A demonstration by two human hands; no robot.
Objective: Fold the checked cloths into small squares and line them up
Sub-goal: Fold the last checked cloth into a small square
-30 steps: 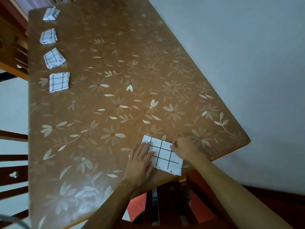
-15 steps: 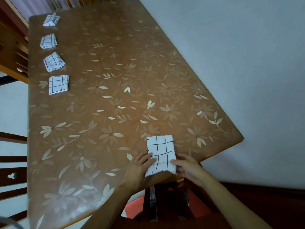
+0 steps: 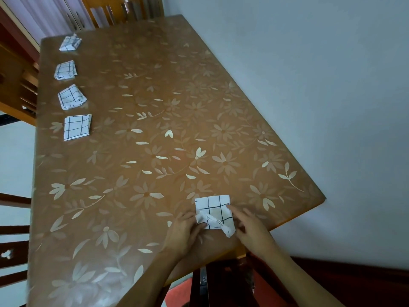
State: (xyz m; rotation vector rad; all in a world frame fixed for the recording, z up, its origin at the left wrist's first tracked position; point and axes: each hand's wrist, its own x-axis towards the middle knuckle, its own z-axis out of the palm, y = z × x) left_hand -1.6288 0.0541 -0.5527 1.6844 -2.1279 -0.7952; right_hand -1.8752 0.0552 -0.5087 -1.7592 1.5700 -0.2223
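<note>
A white cloth with black checks [image 3: 213,207] lies near the front edge of the table [image 3: 155,151]. Its near edge is lifted and curled over. My left hand [image 3: 183,233] pinches that lifted edge at its left end. My right hand [image 3: 249,229] grips the cloth's right side and near right corner. Several folded checked cloths lie in a line down the far left side of the table: one square [image 3: 77,127], another [image 3: 71,97], a third [image 3: 65,70] and the farthest [image 3: 70,43].
The table has a brown floral cover and stands against a pale wall [image 3: 309,85] on the right. Wooden chairs stand at the far end [image 3: 124,12], at the left [image 3: 13,240] and under the front edge [image 3: 221,284].
The cloth has gone from a long strip to a shorter piece with its near edge raised. Both hands have shifted from its sides to that near edge. The view has dropped lower.
</note>
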